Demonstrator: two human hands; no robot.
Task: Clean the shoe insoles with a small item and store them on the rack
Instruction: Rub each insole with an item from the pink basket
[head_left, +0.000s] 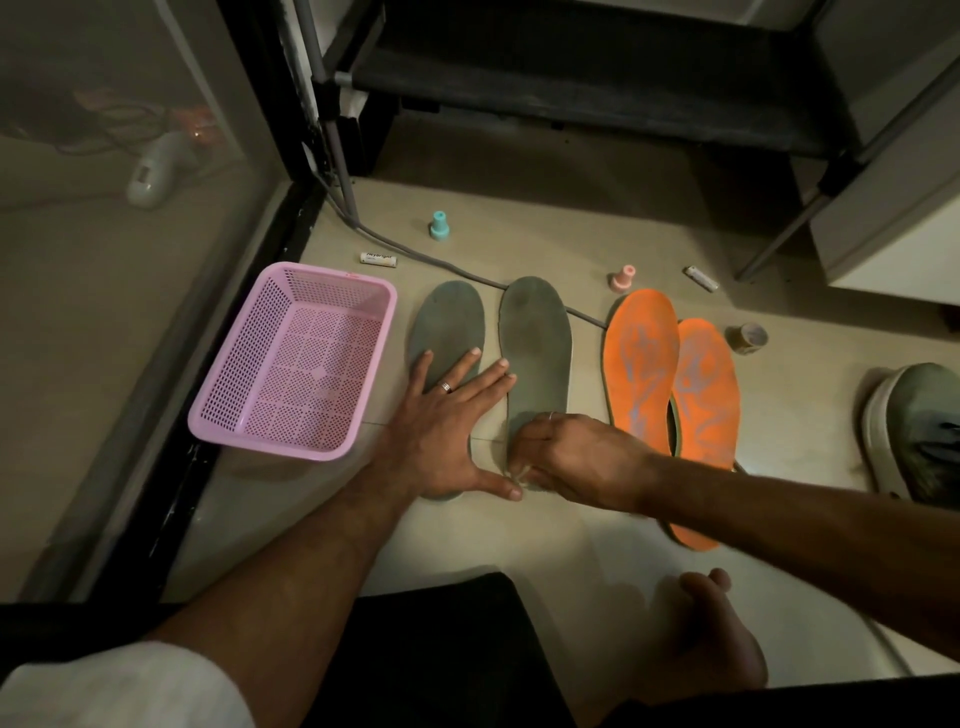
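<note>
Two grey insoles lie side by side on the floor: the left grey insole (448, 325) and the right grey insole (535, 338). My left hand (447, 431) lies flat with spread fingers across the left one, its thumb reaching toward the heel of the right one. My right hand (571, 457) is curled over the heel of the right grey insole, pinching a small whitish item that is mostly hidden under the fingers. Two orange insoles (641, 358) overlap to the right. The dark rack (571, 83) stands at the back.
A pink perforated basket (249, 395) sits left of the insoles. A teal cap (439, 224), a pink cap (622, 277), two small tubes (378, 259), a tape roll (746, 338) and a grey cable (415, 254) lie on the floor. A shoe (914, 431) is at right; my bare foot (711, 639) is near.
</note>
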